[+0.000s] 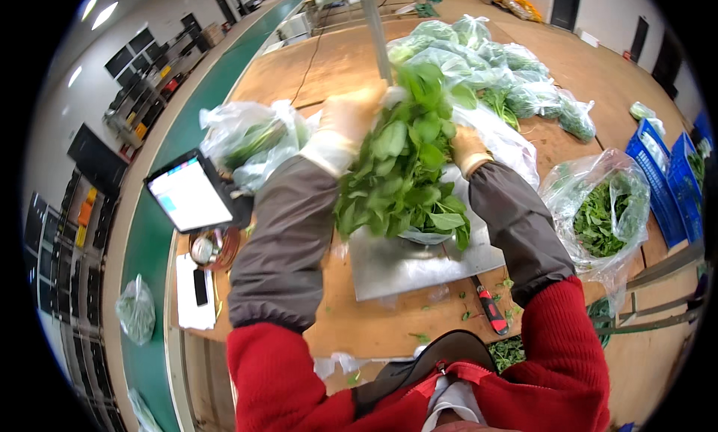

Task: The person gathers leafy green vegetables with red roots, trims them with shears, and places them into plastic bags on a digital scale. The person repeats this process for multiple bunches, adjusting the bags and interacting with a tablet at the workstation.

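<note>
A big bunch of leafy greens (400,166) stands in front of me above the metal platform of a scale (381,271). My left hand (351,114), gloved and blurred, is closed at the bunch's upper left side; its fingertips are hidden. At the right side of the greens my right hand (467,148), also gloved, is curled at the edge of a clear plastic bag (505,136). Leaves cover part of its fingers. Some plastic shows under the lower leaves, so the bag lies partly around the bunch.
Filled bags of greens (486,65) are heaped at the far right. An open bag of greens (598,215) sits right, near blue crates (662,181). Left are another bag (250,136), a tablet (191,192) and a phone (200,288). A red-handled knife (490,308) lies before the scale.
</note>
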Action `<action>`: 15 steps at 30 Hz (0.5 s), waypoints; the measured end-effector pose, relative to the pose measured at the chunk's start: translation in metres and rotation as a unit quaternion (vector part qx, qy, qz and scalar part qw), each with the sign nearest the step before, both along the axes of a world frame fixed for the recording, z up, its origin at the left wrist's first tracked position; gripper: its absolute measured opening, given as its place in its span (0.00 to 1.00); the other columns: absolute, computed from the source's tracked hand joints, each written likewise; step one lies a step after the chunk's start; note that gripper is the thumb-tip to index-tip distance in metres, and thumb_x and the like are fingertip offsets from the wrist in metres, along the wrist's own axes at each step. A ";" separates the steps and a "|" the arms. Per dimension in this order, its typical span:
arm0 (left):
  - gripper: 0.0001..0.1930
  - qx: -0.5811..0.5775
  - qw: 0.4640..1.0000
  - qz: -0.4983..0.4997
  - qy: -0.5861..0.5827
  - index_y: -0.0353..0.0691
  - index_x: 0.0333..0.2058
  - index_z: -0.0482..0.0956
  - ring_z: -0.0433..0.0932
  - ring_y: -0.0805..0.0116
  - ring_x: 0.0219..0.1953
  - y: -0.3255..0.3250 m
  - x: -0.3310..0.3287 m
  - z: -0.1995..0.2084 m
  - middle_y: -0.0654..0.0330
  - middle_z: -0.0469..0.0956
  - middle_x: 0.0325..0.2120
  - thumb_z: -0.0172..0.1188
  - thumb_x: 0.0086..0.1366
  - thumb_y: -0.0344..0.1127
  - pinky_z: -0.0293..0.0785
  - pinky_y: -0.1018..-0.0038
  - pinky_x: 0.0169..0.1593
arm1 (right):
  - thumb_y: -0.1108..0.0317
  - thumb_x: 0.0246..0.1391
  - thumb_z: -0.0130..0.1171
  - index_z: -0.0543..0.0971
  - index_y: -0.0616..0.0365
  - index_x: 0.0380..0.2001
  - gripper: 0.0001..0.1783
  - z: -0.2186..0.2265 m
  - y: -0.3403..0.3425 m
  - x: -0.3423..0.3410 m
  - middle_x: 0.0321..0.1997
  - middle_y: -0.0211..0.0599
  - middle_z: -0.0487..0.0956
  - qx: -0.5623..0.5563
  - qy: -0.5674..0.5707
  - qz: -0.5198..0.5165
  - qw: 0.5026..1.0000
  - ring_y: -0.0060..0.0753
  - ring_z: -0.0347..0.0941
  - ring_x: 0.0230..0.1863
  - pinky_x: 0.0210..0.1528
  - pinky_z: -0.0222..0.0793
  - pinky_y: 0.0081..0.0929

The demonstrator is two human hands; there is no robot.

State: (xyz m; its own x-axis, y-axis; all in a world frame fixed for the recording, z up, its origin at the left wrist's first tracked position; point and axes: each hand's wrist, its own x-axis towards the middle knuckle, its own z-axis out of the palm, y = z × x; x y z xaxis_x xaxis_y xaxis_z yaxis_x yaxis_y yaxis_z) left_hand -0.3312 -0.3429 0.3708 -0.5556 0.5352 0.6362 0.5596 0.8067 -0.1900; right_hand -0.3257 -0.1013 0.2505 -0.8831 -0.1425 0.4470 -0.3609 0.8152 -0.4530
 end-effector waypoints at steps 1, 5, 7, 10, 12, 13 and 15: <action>0.10 0.055 0.993 -0.090 0.047 0.49 0.36 0.73 0.78 0.60 0.23 -0.013 -0.006 0.002 0.63 0.76 0.19 0.59 0.54 0.38 0.72 0.66 0.23 | 0.61 0.53 0.51 0.76 0.59 0.40 0.15 0.004 -0.003 -0.014 0.33 0.44 0.79 0.004 -0.035 -0.024 0.999 0.44 0.74 0.33 0.35 0.70 0.32; 0.07 0.040 0.997 -0.058 -0.035 0.47 0.33 0.75 0.79 0.56 0.26 -0.024 -0.014 0.013 0.58 0.77 0.21 0.58 0.54 0.36 0.72 0.62 0.27 | 0.60 0.54 0.50 0.77 0.59 0.39 0.16 0.009 0.001 -0.052 0.33 0.44 0.79 0.105 -0.092 -0.107 0.984 0.43 0.74 0.32 0.34 0.69 0.31; 0.06 -0.004 0.996 0.026 -0.083 0.45 0.33 0.76 0.79 0.54 0.29 -0.042 -0.029 0.001 0.56 0.77 0.23 0.57 0.55 0.35 0.73 0.61 0.29 | 0.60 0.55 0.50 0.77 0.59 0.39 0.16 0.012 -0.003 -0.060 0.32 0.43 0.79 0.127 -0.110 -0.118 0.979 0.42 0.74 0.32 0.34 0.69 0.31; 0.06 -0.068 0.974 0.163 -0.141 0.44 0.32 0.77 0.79 0.52 0.32 -0.110 -0.062 -0.026 0.54 0.79 0.28 0.54 0.55 0.33 0.74 0.61 0.35 | 0.59 0.55 0.49 0.77 0.60 0.39 0.16 0.012 -0.017 -0.067 0.32 0.43 0.79 0.121 -0.134 -0.107 0.978 0.41 0.74 0.31 0.34 0.69 0.31; 0.11 -0.057 0.961 0.195 -0.187 0.43 0.37 0.78 0.78 0.51 0.35 -0.131 -0.050 -0.030 0.53 0.79 0.31 0.52 0.54 0.31 0.73 0.60 0.40 | 0.59 0.55 0.49 0.77 0.60 0.39 0.17 0.014 -0.014 -0.069 0.32 0.43 0.79 0.132 -0.140 -0.111 0.975 0.40 0.74 0.31 0.34 0.69 0.30; 0.13 -0.056 0.954 0.201 -0.217 0.42 0.39 0.78 0.78 0.52 0.36 -0.144 -0.039 -0.029 0.52 0.79 0.32 0.52 0.54 0.30 0.73 0.61 0.41 | 0.59 0.56 0.48 0.77 0.60 0.39 0.17 0.011 -0.016 -0.073 0.31 0.42 0.79 0.139 -0.150 -0.111 0.973 0.40 0.74 0.31 0.34 0.69 0.30; 0.14 -0.021 0.938 0.212 -0.274 0.41 0.42 0.78 0.78 0.58 0.37 -0.156 -0.014 0.002 0.51 0.79 0.33 0.54 0.54 0.31 0.73 0.66 0.42 | 0.58 0.56 0.48 0.78 0.60 0.38 0.17 0.012 -0.017 -0.082 0.31 0.42 0.79 0.155 -0.159 -0.118 0.968 0.39 0.74 0.30 0.34 0.69 0.30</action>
State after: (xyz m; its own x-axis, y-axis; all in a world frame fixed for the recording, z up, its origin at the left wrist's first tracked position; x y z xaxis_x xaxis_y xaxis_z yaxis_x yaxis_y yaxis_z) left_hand -0.3450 -0.4988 0.3731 -0.9616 0.2108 0.1757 0.2134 0.9769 -0.0041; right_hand -0.4076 -0.1185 0.2622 -0.9933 -0.0041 0.1157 -0.0309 0.9726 -0.2304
